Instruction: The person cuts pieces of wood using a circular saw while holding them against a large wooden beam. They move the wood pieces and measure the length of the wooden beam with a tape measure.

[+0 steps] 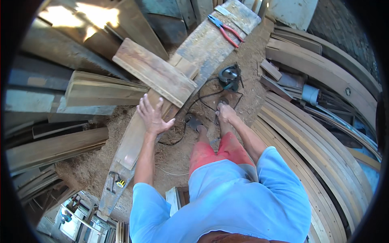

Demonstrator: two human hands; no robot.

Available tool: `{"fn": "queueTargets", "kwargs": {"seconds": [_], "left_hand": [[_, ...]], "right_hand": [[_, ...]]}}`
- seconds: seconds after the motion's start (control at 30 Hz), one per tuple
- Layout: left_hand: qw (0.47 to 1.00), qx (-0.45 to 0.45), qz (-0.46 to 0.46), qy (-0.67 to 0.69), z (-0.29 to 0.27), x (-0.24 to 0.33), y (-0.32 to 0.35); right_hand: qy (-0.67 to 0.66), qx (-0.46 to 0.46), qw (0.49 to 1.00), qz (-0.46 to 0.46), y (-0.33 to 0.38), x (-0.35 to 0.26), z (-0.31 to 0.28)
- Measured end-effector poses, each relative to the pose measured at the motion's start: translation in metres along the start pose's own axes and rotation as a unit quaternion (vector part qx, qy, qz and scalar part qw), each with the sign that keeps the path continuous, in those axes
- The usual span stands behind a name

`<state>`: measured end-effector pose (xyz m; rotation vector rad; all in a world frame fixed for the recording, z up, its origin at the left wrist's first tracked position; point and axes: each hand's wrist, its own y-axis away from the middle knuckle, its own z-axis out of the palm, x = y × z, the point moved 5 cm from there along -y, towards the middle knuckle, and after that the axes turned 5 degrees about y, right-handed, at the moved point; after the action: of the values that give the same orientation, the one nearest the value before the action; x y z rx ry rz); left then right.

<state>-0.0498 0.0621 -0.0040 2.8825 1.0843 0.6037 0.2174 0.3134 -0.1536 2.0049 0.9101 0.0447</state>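
My left hand lies flat with fingers spread on a long weathered plank that runs from lower left to upper right. Just above the hand, a shorter thick board lies across the plank. My right hand reaches down toward the sawdust floor between my feet, its fingers curled beside a black cable. Whether it grips the cable is unclear. The cable leads to a dark circular saw on the ground just beyond that hand.
Red-handled pliers rest on the plank's far end. A small yellow tape measure sits on its near end. Stacked planks crowd the left, and long curved wooden strips fill the right. Sawdust covers the floor.
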Motion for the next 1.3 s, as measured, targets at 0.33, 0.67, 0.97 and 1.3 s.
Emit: {"fn": "queueTargets", "kwargs": {"seconds": [0.33,0.67,0.97,1.3], "left_hand": [[0.999,-0.007,0.023,0.035,0.003,-0.004,-0.002],[0.998,-0.061,0.012,0.027,0.012,-0.012,-0.002],[0.998,-0.055,0.022,0.035,0.01,-0.011,-0.004],[0.999,0.0,0.018,0.04,0.004,-0.004,0.0]], "right_hand": [[0.313,-0.079,0.932,-0.164,-0.177,0.065,0.076],[0.358,-0.04,0.923,-0.136,-0.282,0.173,0.133],[0.35,-0.02,0.934,-0.073,-0.288,0.189,0.091],[0.039,0.092,0.985,-0.142,-0.149,0.142,-0.08]]}}
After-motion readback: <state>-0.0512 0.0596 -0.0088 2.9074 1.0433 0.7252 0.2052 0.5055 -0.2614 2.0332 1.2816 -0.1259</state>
